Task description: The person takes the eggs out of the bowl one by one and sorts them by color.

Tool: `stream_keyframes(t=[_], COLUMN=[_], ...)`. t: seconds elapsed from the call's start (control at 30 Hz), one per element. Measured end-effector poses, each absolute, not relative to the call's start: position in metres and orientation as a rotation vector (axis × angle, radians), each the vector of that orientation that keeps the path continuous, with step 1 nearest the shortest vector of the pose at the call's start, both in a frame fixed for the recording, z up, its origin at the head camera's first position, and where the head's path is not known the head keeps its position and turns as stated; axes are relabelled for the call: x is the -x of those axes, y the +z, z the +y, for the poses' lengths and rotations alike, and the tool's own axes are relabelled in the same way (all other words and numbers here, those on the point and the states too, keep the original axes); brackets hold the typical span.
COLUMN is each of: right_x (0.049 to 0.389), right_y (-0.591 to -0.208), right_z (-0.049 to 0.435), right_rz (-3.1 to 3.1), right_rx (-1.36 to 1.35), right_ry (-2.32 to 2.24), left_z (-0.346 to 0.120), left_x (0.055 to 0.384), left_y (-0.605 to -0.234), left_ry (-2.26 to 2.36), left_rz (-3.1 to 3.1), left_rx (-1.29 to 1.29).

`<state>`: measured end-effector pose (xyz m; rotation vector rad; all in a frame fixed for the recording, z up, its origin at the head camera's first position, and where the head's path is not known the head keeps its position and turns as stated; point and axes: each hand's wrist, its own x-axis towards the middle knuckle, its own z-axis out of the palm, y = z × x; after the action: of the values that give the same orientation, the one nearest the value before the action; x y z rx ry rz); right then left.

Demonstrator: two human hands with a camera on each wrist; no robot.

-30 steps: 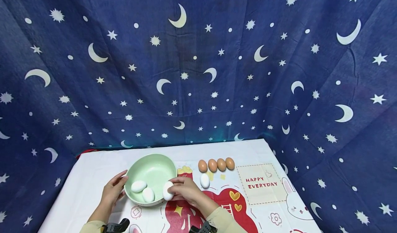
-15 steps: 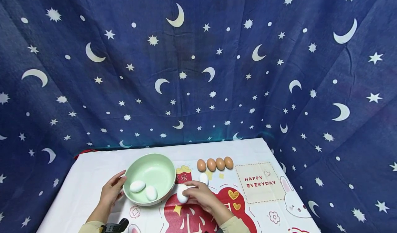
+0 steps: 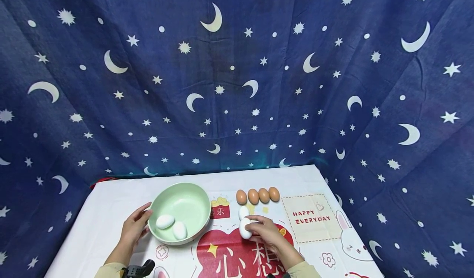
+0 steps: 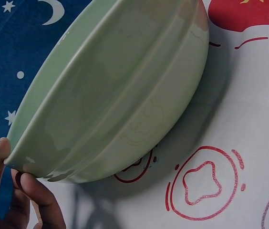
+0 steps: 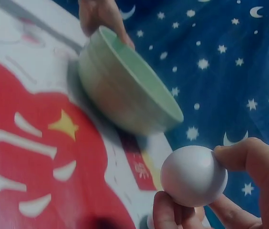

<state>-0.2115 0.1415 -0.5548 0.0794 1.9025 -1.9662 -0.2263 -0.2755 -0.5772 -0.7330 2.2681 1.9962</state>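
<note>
White eggs point(image 3: 245, 229), apparently four

The surface point(image 3: 224, 224) between the green bowl point(image 3: 185, 206) and the held egg point(image 3: 245, 229) provides a lateral lane. The bowl's far half is accessible from above; 2 white eggs point(image 3: 165, 221) occupy its near part. The left hand point(image 3: 135, 226) blocks the left rim. Beyond the right hand point(image 3: 267, 231), 1 loose egg point(image 3: 243, 212) and 4 brown eggs point(image 3: 253, 196) obstruct forward travel.

It looks to us like a small studio: blue starry drapes point(image 3: 270, 101) hang behind and beside a cloth-covered table point(image 3: 115, 204).
</note>
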Motion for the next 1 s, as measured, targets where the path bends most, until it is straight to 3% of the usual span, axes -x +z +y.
stream_keyframes(t=[1.0], right_x=[0.244], right_y=[-0.589], right_z=[0.179], right_rz=[2.206], right_rx=[-0.224], right_ry=[-1.848], left_z=[-0.276], left_x=[0.226], left_y=[-0.579], left_ry=[1.989], left_rz=[2.264], left_rx=[0.719])
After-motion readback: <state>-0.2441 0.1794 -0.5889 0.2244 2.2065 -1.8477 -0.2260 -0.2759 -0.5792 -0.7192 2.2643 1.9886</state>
